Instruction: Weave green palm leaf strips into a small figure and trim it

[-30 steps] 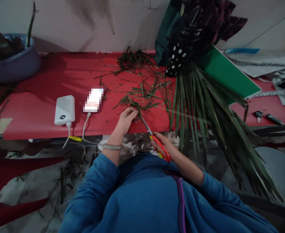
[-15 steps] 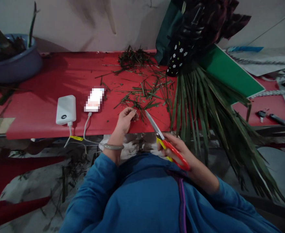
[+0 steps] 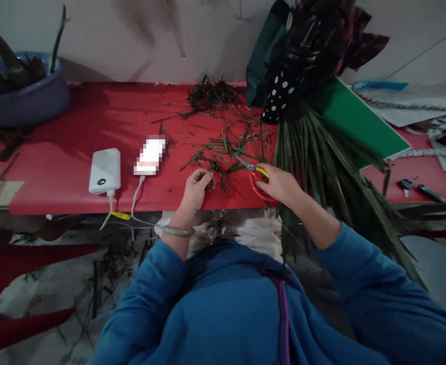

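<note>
My left hand (image 3: 199,186) is closed in a pinch near the table's front edge. What sits between its fingertips, if anything, is too small to make out. Just beyond them lies a tuft of cut green leaf strips (image 3: 218,170). My right hand (image 3: 282,186) is closed around the handles of a pair of scissors (image 3: 250,166) with red and yellow grips. Low over the red tabletop, the blades point away and to the left, toward the leaf scraps (image 3: 228,144). My fingers partly cover the grips.
A large palm leaf (image 3: 299,147) hangs over the table edge on the right, by a green board (image 3: 371,124). Leftward are a phone (image 3: 150,157), a white power bank (image 3: 105,171) with cables and a blue basin (image 3: 21,104). Keys (image 3: 406,186) lie far right.
My right hand has moved forward with the scissors, from above my lap to over the table. The blades now lie lower among the leaf scraps. My left hand has hardly moved.
</note>
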The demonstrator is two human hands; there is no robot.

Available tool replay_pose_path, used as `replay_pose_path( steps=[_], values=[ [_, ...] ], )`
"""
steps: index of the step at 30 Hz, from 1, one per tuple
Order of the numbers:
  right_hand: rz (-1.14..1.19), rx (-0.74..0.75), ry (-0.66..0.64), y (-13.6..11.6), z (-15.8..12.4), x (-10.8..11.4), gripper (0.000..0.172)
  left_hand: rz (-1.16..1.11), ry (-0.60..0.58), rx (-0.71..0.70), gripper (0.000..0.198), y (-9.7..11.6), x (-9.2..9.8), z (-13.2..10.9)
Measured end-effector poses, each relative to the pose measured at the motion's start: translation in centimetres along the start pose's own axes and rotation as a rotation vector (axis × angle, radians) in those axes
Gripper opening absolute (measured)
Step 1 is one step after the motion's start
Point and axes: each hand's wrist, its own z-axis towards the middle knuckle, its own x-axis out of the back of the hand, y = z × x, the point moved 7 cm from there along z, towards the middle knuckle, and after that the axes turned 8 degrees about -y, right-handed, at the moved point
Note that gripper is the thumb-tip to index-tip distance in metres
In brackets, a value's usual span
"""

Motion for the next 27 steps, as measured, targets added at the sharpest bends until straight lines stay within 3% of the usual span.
replay_pose_path(
  steps=[4, 7, 10, 13, 15, 18, 21, 24, 27],
  values=[
    [-0.101, 0.051, -0.042, -1.4, 1.1, -1.1, 0.045, -0.018, -0.019, 0.002, 0.019, 0.0, -0.1, 0.0],
    [-0.142, 0.042, -0.024, -2.1, 0.8, -0.5, 0.037, -0.027, -0.024, 0.006, 0.018, -0.1, -0.1, 0.0],
    [-0.108, 0.017, -0.038, -3.1, 0.3, -0.1, 0.037, -0.026, -0.026, -0.005, 0.018, 0.0, -0.2, 0.1],
    [-0.053, 0.046, -0.140, -4.1, 0.0, -1.4, 0.037, -0.024, -0.015, -0.010, 0.018, 0.0, -0.1, 0.0],
    [0.033, 0.063, -0.140, -4.3, 0.1, -2.2, 0.030, -0.023, -0.011, -0.009, 0.018, -0.1, 0.0, 0.0],
    [0.410, 0.027, -0.044, -3.9, 0.1, -2.6, 0.022, -0.040, -0.017, -0.013, 0.018, -0.1, 0.1, 0.2],
    [1.034, -0.108, 0.013, -4.0, -0.3, -3.3, 0.014, -0.085, 0.007, -0.015, 0.017, -0.3, 0.3, 0.6],
    [1.599, -0.110, 0.020, -7.0, -0.7, -4.0, 0.015, -0.111, 0.041, -0.036, 0.015, -0.5, 0.5, 0.9],
    [1.882, -0.108, -0.001, -10.7, -0.5, -4.7, 0.014, -0.084, 0.063, -0.056, 0.023, -0.6, 0.6, 1.2]
  ],
)
